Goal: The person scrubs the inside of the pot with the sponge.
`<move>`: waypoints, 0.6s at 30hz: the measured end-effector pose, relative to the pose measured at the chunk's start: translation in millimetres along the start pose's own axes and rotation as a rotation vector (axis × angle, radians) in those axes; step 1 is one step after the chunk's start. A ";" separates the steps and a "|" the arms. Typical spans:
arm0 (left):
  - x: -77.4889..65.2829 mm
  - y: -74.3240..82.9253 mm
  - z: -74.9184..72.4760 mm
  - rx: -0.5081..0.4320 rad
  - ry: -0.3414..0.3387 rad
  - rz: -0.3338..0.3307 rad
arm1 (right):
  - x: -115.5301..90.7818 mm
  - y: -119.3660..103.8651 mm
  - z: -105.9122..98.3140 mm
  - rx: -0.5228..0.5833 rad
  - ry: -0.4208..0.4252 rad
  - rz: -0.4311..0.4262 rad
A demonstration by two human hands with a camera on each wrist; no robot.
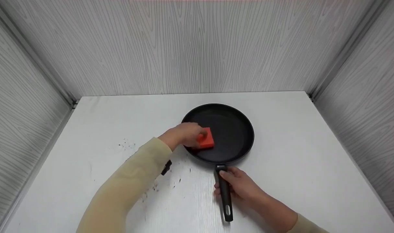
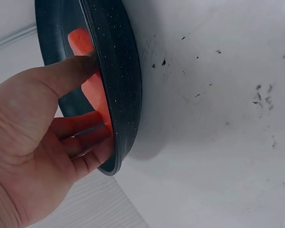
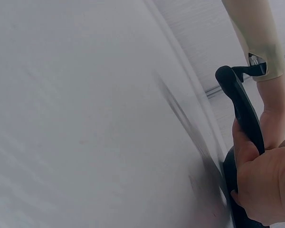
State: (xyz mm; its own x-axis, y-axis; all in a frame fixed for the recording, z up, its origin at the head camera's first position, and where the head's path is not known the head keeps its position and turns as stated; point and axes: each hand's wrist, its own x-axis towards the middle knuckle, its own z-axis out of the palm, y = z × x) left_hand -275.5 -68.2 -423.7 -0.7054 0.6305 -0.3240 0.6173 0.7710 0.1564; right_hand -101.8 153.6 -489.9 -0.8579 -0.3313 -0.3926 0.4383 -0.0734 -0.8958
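Observation:
A round black frying pan [image 1: 232,129] stands on the white table, its handle [image 1: 227,207] pointing toward the near edge. My right hand [image 1: 244,184] grips that handle close to the pan, thumb on top and fingers curled beneath. Inside the pan, at its left side, my left hand [image 1: 189,132] holds a red sponge [image 1: 210,139] by its edges. In the left wrist view the thumb and fingers pinch the sponge [image 2: 96,95] just inside the speckled pan wall [image 2: 121,80]. The right wrist view shows the handle [image 3: 247,114] rising out of the right hand [image 3: 266,185].
The white table [image 1: 297,145] carries scattered dark specks [image 1: 155,187] left of the handle. Grey wood-grain panels [image 1: 197,48] enclose it at the back and both sides. A small black piece [image 1: 166,167] shows at the left sleeve [image 1: 129,181].

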 end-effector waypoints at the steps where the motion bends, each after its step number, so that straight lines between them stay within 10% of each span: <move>1: -1.2 0.0 0.6 -0.005 0.002 0.006 | -0.2 -0.4 0.2 -0.001 0.002 0.003; 18: -5.1 26.4 11.6 -0.110 -0.001 0.129 | 0.9 -1.1 0.3 -0.015 0.004 0.019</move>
State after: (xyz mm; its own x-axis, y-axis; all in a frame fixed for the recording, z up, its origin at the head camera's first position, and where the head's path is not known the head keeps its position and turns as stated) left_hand -251.5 -52.1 -428.8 -0.6224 0.7248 -0.2955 0.6607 0.6889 0.2981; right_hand -103.0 153.1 -489.2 -0.8507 -0.3288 -0.4101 0.4501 -0.0526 -0.8914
